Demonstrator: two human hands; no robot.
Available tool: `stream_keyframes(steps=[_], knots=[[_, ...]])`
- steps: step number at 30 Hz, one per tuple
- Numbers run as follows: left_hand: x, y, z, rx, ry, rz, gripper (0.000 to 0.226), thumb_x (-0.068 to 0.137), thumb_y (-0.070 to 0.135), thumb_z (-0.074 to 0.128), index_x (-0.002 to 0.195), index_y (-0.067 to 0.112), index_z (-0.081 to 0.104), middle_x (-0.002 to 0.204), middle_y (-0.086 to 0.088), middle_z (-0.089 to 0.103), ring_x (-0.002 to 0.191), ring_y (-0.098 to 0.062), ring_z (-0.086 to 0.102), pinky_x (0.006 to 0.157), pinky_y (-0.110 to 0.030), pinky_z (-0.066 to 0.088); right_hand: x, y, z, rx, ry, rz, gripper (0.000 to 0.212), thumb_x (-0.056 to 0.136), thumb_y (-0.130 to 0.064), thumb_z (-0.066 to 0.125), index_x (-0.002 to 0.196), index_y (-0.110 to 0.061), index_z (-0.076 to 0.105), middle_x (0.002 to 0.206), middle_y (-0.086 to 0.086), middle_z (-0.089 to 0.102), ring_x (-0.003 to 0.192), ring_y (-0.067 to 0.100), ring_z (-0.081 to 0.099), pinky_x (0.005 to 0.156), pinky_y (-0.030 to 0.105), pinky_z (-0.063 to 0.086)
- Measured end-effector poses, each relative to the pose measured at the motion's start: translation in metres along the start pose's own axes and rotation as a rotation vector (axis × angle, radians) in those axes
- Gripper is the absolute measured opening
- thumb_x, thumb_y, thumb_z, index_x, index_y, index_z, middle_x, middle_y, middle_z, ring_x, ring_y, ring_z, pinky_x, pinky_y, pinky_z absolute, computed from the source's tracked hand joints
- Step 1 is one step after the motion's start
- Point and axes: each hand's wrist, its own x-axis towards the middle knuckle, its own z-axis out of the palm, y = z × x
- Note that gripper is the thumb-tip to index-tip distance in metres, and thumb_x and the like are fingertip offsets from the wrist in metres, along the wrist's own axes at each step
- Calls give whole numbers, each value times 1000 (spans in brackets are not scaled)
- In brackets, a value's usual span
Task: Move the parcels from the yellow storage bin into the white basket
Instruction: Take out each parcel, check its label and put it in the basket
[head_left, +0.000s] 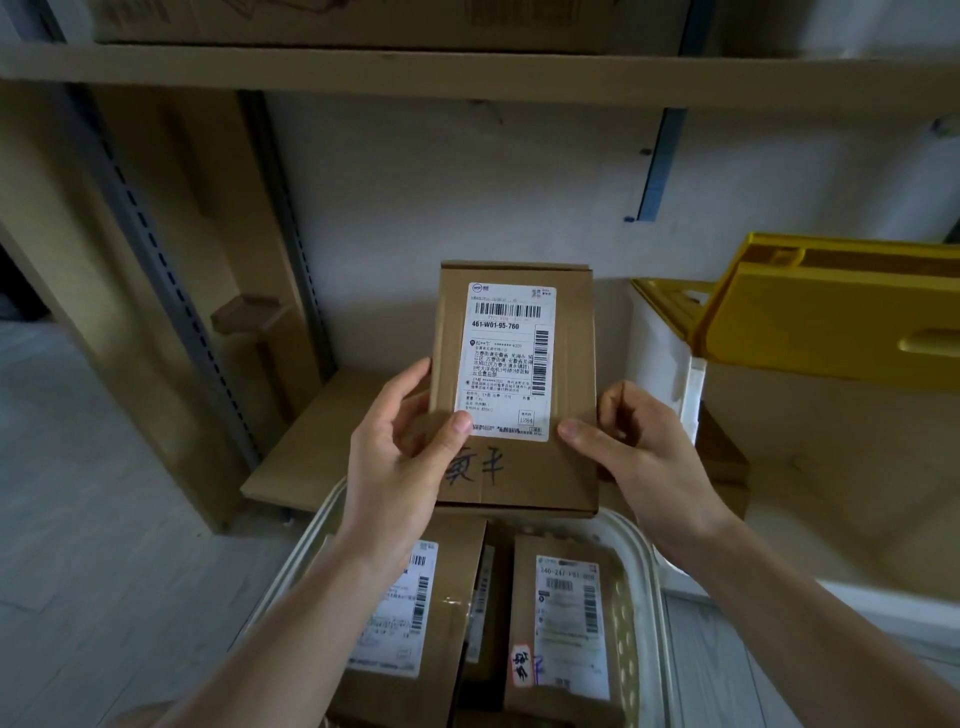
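A flat brown cardboard parcel (571, 338) with a white shipping label and black handwriting is held up in mid-frame, above the white basket (641, 566). My left hand (400, 457) grips its lower left edge, thumb on the label's corner. My right hand (639, 452) grips its lower right edge, thumb on the front. The basket below holds several labelled brown parcels, among them one at the left (410, 639) and one at the right (566, 623). The yellow storage bin (831, 317) sits at the right, its inside hidden.
A shelf board (467, 73) spans overhead with cartons on it. A perforated metal upright (171, 270) and leaning cardboard sheets stand at the left. A white box (670, 364) and a brown carton (831, 467) lie under the yellow bin. Pale floor at the left.
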Motion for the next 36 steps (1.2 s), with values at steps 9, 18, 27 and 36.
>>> stream_keyframes(steps=[9, 18, 27, 36], knots=[[-1, -3, -1, 52, -15, -20, 39, 93, 10, 67, 127, 28, 58, 117, 10, 74, 113, -6, 68, 93, -25, 56, 2, 6, -5, -35, 69, -11, 25, 91, -3, 70, 96, -10, 46, 103, 10, 71, 95, 20, 74, 67, 26, 59], [-10, -20, -17, 398, -161, -287, 34, 91, 26, 72, 119, 27, 54, 108, 6, 72, 95, -4, 71, 87, -28, 58, -9, 28, -7, -360, -28, 218, 80, 92, -14, 72, 150, -32, 21, 112, -4, 68, 104, 12, 69, 88, 34, 60], [-36, -51, -23, 672, -431, -364, 33, 88, 33, 76, 113, 32, 55, 106, 16, 71, 95, 6, 67, 83, -23, 58, -41, 71, -17, -771, -267, 252, 91, 89, -24, 75, 155, -36, 13, 130, -13, 54, 118, 9, 58, 100, 27, 51], [-68, -95, 0, 830, -589, -365, 41, 92, 31, 70, 129, 29, 54, 118, 14, 68, 101, 3, 64, 79, -14, 54, -67, 100, -25, -933, -478, 416, 71, 90, -19, 71, 149, -32, 34, 156, -2, 39, 142, 24, 42, 109, 33, 44]])
